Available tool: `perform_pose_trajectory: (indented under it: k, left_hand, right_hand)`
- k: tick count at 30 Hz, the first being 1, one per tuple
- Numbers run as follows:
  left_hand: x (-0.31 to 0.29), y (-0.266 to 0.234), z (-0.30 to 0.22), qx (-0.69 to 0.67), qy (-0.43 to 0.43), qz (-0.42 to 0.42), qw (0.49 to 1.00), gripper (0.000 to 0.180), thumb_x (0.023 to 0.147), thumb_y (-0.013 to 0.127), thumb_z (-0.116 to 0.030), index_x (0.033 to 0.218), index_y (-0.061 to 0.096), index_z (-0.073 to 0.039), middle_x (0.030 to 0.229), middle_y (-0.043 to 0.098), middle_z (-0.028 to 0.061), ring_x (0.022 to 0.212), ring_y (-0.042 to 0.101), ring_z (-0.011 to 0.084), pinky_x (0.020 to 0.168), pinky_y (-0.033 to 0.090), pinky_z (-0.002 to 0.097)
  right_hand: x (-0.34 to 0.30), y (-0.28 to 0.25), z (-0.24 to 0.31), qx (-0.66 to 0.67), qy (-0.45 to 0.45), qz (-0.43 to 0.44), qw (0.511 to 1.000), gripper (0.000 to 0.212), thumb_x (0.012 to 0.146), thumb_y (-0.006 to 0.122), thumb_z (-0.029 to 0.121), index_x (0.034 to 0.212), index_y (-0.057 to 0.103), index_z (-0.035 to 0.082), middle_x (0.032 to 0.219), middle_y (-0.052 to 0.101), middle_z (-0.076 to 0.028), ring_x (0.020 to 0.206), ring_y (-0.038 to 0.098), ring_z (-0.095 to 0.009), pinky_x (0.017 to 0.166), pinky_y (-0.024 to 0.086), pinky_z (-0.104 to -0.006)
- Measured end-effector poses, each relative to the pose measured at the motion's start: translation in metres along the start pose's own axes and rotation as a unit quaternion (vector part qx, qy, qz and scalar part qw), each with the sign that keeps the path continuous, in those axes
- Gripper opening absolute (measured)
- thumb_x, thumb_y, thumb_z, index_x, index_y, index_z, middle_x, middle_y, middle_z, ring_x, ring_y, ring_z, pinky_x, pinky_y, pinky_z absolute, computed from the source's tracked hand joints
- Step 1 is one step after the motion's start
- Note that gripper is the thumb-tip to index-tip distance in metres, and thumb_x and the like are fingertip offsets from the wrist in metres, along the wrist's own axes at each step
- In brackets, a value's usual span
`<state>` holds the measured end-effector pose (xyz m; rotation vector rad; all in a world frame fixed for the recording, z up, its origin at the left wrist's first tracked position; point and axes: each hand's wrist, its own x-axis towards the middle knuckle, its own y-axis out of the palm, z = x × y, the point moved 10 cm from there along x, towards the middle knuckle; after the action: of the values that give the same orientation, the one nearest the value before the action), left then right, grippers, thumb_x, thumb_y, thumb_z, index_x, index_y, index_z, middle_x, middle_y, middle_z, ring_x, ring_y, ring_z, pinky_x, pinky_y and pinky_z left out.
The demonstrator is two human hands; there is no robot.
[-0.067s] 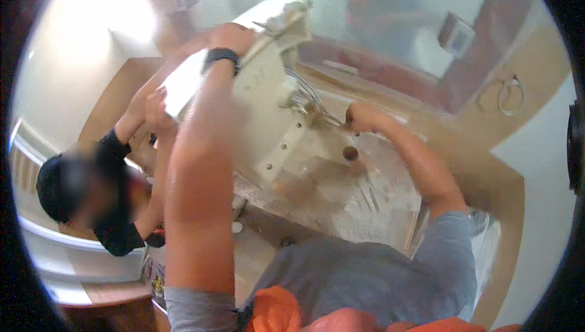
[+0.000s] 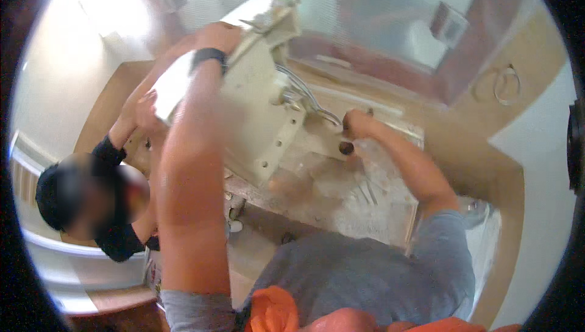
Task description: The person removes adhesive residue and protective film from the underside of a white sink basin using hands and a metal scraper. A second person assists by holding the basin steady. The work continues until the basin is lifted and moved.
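A large off-white panel-like unit with a bright white side is held tilted up on the left. My left hand, wearing a dark wristband, is closed over its upper edge; the fingertips are hidden. Grey flexible hoses run from a metal fitting on the unit toward my right hand. That hand is closed around the hose end, just above a round dark hole in the dusty surface. The grip itself is partly hidden by my fingers.
A co-worker in a dark cap stands at the left, with a hand supporting the unit's white side. A loop of cable sticks out of the right wall. A translucent sheet hangs at the far side.
The whole view has shifted slightly. My right hand sits a little closer to the dark hole. Both hands keep their holds.
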<state>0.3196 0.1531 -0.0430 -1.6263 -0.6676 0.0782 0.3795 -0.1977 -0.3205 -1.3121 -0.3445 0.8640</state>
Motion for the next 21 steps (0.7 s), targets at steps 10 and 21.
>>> perform_pose_trajectory:
  k: [10, 21]
  left_hand:
    - [-0.029, -0.042, 0.023, -0.110, 0.031, -0.233, 0.966, 0.036, 0.096, 0.061, -0.033, 0.109, 0.076, -0.003, 0.111, 0.074, 0.0225, 0.107, 0.069, 0.0394, 0.097, 0.052, 0.0482]
    - [-0.135, 0.062, -0.129, -0.020, 0.223, 0.064, 0.973, 0.023, 0.091, 0.072, -0.028, 0.095, 0.076, -0.006, 0.105, 0.070, 0.0175, 0.099, 0.067, 0.0377, 0.091, 0.053, 0.0490]
  right_hand:
    - [-0.077, 0.209, -0.064, 0.133, 0.078, -0.006, 0.988, 0.048, 0.086, 0.068, 0.012, 0.131, 0.062, -0.001, 0.133, 0.063, -0.025, 0.101, 0.071, -0.041, 0.085, 0.058, -0.0472]
    - [-0.107, 0.175, -0.384, -0.047, 0.339, -0.131, 0.931, 0.046, 0.085, 0.074, 0.026, 0.125, 0.069, 0.004, 0.126, 0.069, -0.021, 0.116, 0.067, -0.040, 0.094, 0.058, -0.0473]
